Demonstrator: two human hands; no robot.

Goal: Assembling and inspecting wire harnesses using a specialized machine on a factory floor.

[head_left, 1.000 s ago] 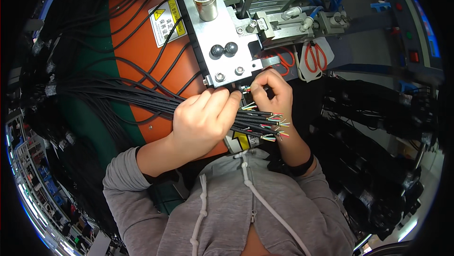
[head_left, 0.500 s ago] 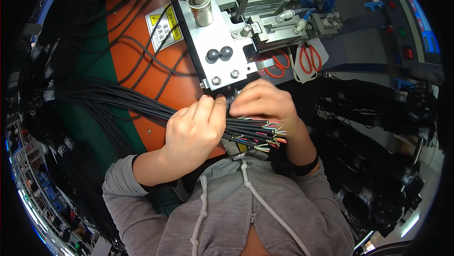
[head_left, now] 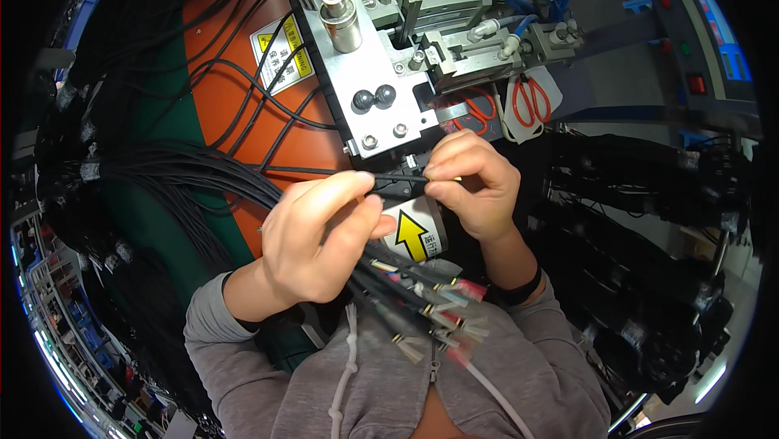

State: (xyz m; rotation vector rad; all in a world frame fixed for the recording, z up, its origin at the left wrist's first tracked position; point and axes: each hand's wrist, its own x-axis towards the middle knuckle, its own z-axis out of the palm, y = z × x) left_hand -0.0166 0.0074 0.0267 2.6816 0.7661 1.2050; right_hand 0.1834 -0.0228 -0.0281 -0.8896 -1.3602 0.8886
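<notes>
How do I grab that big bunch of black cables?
Probably around the black bunch, just left of the left hand, from above: there the cables run close together, while their coloured wire ends splay loosely.

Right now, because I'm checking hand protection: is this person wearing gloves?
No: bare skin shows on the left hand and right hand, with a black cable stretched between them.
</notes>
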